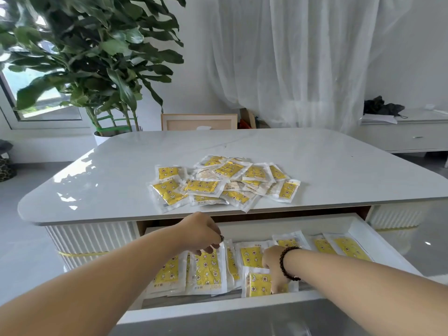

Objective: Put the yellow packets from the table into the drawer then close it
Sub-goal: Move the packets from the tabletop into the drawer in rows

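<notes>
Several yellow packets (224, 181) in clear wrap lie in a loose pile on the white table (121, 170) near its front edge. Below it the white drawer (361, 229) stands pulled open, and more yellow packets (208, 270) lie inside. My left hand (200, 232) reaches into the drawer, its fingertips pinching the top edge of one packet there. My right hand (272, 265), with a dark bead bracelet on the wrist, is lower in the drawer, fingers pressed down onto a packet (258, 284) near the front wall.
A large potted plant (97, 69) stands behind the table's left corner, a wooden chair back (198, 121) behind the far edge. White curtains hang at the back. A low white cabinet (409, 134) stands at right.
</notes>
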Motion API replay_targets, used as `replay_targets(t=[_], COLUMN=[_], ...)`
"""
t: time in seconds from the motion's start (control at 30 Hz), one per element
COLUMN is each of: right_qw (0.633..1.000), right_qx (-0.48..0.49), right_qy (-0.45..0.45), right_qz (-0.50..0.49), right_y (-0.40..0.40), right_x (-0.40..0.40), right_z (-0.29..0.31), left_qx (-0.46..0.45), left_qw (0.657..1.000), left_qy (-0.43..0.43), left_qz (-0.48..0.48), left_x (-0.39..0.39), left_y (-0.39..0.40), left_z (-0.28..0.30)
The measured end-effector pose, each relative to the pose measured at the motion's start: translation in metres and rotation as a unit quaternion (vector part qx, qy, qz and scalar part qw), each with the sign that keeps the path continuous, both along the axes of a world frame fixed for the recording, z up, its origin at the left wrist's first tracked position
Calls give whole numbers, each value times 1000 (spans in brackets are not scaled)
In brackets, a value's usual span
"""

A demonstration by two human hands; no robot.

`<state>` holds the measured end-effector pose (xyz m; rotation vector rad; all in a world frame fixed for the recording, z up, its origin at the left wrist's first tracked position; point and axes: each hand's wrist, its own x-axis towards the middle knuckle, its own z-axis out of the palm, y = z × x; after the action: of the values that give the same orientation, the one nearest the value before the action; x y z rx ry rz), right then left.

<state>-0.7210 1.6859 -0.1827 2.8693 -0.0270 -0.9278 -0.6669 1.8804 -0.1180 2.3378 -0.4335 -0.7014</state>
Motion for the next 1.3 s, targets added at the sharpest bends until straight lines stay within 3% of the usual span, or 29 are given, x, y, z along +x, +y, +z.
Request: replay_targets(t=[0.1,0.23,0.37,0.53,0.6,0.67,0.7,0.73,0.87,0.93,1.1,1.17,1.3], right_qw=[998,983,927,880,809,696,651,632,663,649,678,690,668], right_qx=[57,158,320,382,476,556,559,537,460,482,442,434,510], right_qy=[14,-88,-192,-275,-317,-364,-379,-378,-299,-291,-283,-274,-223], right_qz=[-7,-1,-34,-55,-136,-271,-346,-411,-509,-512,-515,-510,-494], right_y=[1,-4,-9,-22,-37,-60,-71,-81,-86,-80,-66,-63,-55], right_x=[-1,-7,-13,-17,-13,3,14,24,42,49,63,65,62], right_z=[28,75,112,148,167,171,165,152,103,100,98,96,96], left_qx=[-39,-77,-46,-67,-97,-150,-184,-227,-428,-475,-549,-545,-485], left_qw=[999,990,984,985,986,984,980,973,890,864,810,804,828], left_qy=[-1,25,-49,-89,-87,-79,-68,-44,68,67,102,117,119], left_qz=[-35,-117,-164,-134,-100,-52,-18,20,140,155,180,207,254], left_x=[-4,-10,-19,-28,-31,-36,-39,-42,-51,-55,-63,-60,-52], left_y=[2,2,-5,-10,-5,2,6,9,14,15,10,7,4], left_z=[9,23,35,52,58,64,66,67,73,76,81,82,81])
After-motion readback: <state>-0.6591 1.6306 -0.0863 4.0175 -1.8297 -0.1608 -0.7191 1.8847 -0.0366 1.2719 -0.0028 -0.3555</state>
